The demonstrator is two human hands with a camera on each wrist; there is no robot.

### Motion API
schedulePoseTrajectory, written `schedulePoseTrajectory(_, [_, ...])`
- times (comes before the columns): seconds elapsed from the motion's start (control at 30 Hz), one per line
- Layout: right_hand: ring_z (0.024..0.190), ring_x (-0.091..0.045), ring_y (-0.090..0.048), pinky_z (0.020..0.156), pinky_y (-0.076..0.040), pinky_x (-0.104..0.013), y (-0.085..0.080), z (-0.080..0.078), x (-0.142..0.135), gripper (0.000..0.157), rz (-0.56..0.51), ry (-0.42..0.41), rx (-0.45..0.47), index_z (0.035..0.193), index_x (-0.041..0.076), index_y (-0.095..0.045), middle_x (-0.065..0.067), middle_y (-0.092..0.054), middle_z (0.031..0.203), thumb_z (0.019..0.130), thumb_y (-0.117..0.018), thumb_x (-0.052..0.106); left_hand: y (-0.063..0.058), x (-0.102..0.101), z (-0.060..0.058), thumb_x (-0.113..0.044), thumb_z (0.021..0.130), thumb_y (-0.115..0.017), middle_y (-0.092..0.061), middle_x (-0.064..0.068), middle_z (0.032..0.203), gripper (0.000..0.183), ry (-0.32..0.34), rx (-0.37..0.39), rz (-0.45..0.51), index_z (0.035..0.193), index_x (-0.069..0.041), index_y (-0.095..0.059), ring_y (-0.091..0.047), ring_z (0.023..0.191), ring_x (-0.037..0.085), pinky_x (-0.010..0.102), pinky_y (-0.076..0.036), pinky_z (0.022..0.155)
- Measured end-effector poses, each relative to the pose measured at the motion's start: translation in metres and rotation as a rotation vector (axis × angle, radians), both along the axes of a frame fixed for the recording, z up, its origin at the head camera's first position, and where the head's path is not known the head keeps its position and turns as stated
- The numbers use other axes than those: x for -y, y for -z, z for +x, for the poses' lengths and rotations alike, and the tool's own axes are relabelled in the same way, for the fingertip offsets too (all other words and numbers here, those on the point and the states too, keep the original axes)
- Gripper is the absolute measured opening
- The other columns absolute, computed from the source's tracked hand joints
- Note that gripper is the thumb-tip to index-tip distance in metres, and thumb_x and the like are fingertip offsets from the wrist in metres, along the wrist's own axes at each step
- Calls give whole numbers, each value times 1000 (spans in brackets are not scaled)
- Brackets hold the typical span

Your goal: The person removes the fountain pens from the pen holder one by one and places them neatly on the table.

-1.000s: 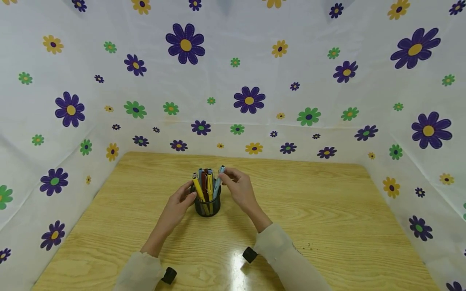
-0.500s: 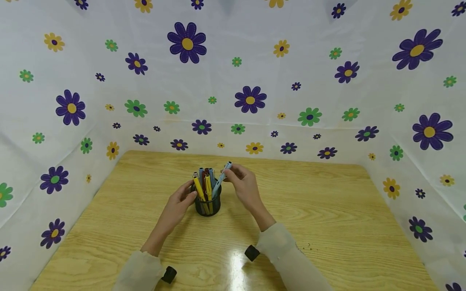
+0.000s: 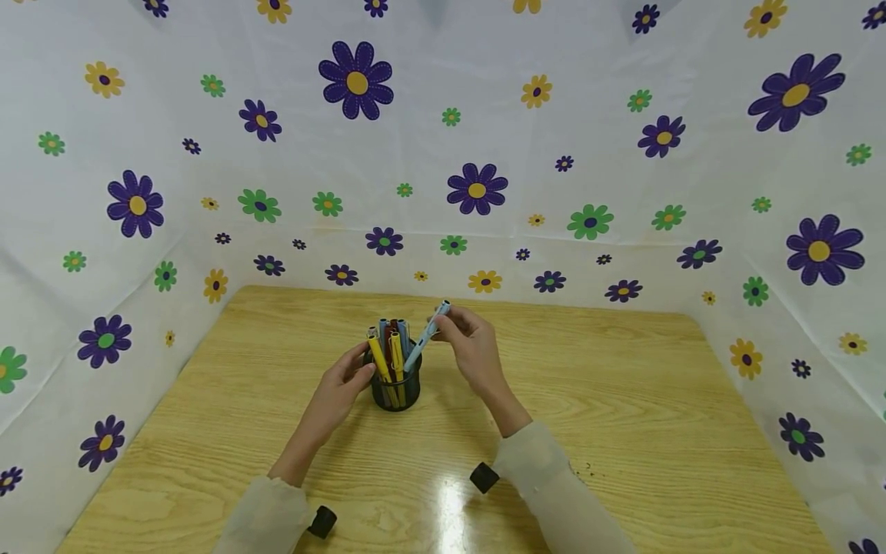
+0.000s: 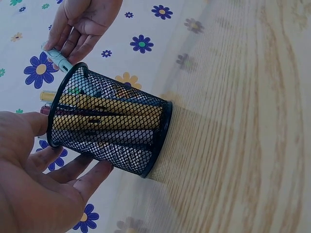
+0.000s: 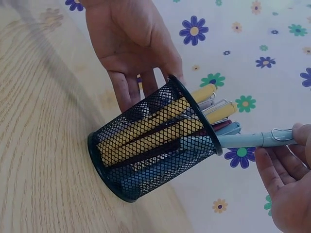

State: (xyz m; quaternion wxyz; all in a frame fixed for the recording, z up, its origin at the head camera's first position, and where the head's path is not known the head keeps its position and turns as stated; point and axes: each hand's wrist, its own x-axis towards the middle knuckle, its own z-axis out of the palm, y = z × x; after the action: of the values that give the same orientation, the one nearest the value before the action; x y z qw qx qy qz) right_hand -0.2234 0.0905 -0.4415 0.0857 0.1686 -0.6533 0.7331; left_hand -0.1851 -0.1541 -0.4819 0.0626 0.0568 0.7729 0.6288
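A black mesh pen cup (image 3: 408, 395) stands upright on the table, full of pens. My left hand (image 3: 338, 392) holds it from the left, thumb at the rim and fingertips against the mesh in the left wrist view. My right hand (image 3: 474, 348) pinches a light blue pen (image 5: 243, 141) near its capped upper end. That pen leans out to the right, its lower end still inside the cup. Among the other pens are yellow pens (image 3: 378, 355), a dark red one (image 5: 221, 126) and blue ones (image 3: 403, 332).
The wooden table (image 3: 623, 400) is bordered by a white flower-print cloth (image 3: 415, 138) at the back and sides. A black wrist-worn piece (image 3: 322, 522) sits at the left sleeve, another black piece (image 3: 484, 477) at the right. Small dark specks (image 3: 588, 468) mark the table's right side.
My right hand has moved up and to the right, drawing the light blue pen partly out and tilting it more. My left hand and the cup have stayed in place.
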Motion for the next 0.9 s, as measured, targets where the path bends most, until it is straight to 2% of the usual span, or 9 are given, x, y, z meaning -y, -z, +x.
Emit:
schedulePoseTrajectory(0.1, [91, -20, -73, 89, -62, -46, -2, 0, -1, 23, -15, 3, 3, 119, -6, -70, -17, -74, 109, 105, -63, 11, -1, -1, 0, -25, 111, -53, -45, 25, 154, 58, -9, 10, -4, 162, -8, -33, -48, 138, 39, 49, -48, 111])
schedulePoseTrajectory(0.27, [91, -19, -72, 90, -59, -56, -4, 0, -5, 23, -34, 14, -15, 118, -6, -70, -19, -73, 109, 105, -63, 11, -1, -1, 0, -27, 110, -54, -43, 25, 155, 59, -5, 17, 0, 163, -10, -32, -47, 139, 38, 48, -47, 112])
schedulePoseTrajectory(0.37, [91, -19, -72, 90, -59, -53, -6, 0, -7, 23, -34, 13, -28, 117, -7, -69, -25, -71, 110, 105, -62, 10, -1, 0, -1, -27, 110, -53, -42, 26, 156, 60, -1, 15, 4, 163, -9, -31, -47, 140, 39, 49, -46, 112])
schedulePoseTrajectory(0.47, [90, -18, -72, 89, -61, -49, -9, 0, -9, 22, -37, 19, -33, 118, -8, -69, -25, -71, 110, 105, -62, 9, -1, 0, 0, -27, 111, -53, -41, 26, 157, 59, 3, 14, 7, 163, -8, -31, -46, 141, 39, 49, -46, 113])
schedulePoseTrajectory(0.53, [90, -18, -72, 91, -59, -54, -10, 0, -11, 22, -48, 20, -31, 118, -8, -69, -27, -71, 111, 105, -62, 8, -1, -1, 0, -27, 110, -53, -41, 26, 157, 59, 2, 14, 5, 163, -9, -31, -46, 141, 39, 49, -46, 112])
schedulePoseTrajectory(0.67, [90, -19, -72, 92, -56, -59, -13, 1, -13, 24, -63, 28, -28, 120, -9, -68, -22, -72, 110, 105, -62, 8, 0, 0, 0, -27, 110, -54, -42, 25, 157, 60, 4, 11, 3, 163, -10, -31, -46, 141, 39, 48, -46, 112])
schedulePoseTrajectory(0.8, [90, -20, -72, 90, -60, -50, -18, 2, -17, 25, -68, 41, -27, 122, -9, -67, -15, -74, 108, 105, -62, 8, 1, 0, -1, -29, 110, -54, -42, 26, 156, 60, 4, 8, 0, 163, -10, -31, -47, 140, 39, 48, -47, 112])
schedulePoseTrajectory(0.9, [90, -20, -72, 89, -61, -45, -21, 3, -20, 25, -72, 48, -32, 123, -9, -67, -15, -73, 107, 105, -62, 8, 2, 0, -1, -28, 110, -55, -43, 25, 156, 60, 2, 9, 0, 163, -10, -32, -48, 139, 39, 48, -47, 111])
